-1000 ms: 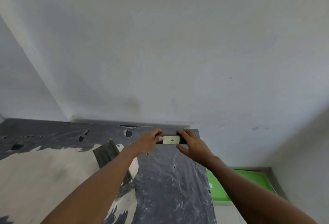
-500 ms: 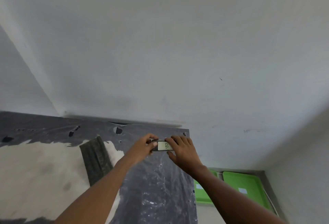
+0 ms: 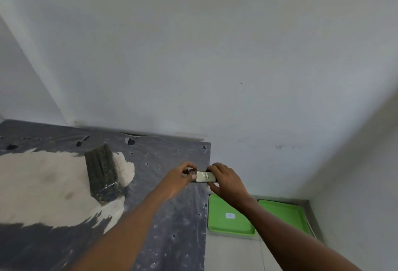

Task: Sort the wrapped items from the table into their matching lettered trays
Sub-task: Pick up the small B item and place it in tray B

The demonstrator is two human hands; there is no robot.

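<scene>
Both hands hold a small dark wrapped item [image 3: 203,177] with a pale label that reads B, up in the air over the table's right edge. My left hand [image 3: 181,177] pinches its left end and my right hand [image 3: 226,179] grips its right end. A second, larger dark wrapped block [image 3: 101,170] lies on the table [image 3: 163,217] to the left. Two green trays sit on the floor to the right: the near one [image 3: 228,225] carries a small white label, the far one [image 3: 286,214] is partly hidden by my right forearm.
The table has a worn dark covering with a large pale bare patch [image 3: 43,189] at the left. White walls stand close behind and to the right. A metal strip [image 3: 311,217] borders the trays on the right. Pale floor lies below the trays.
The view has swung to the right and both green trays have come into sight. My hands have carried the labelled item rightward, from over the table's back to its right edge.
</scene>
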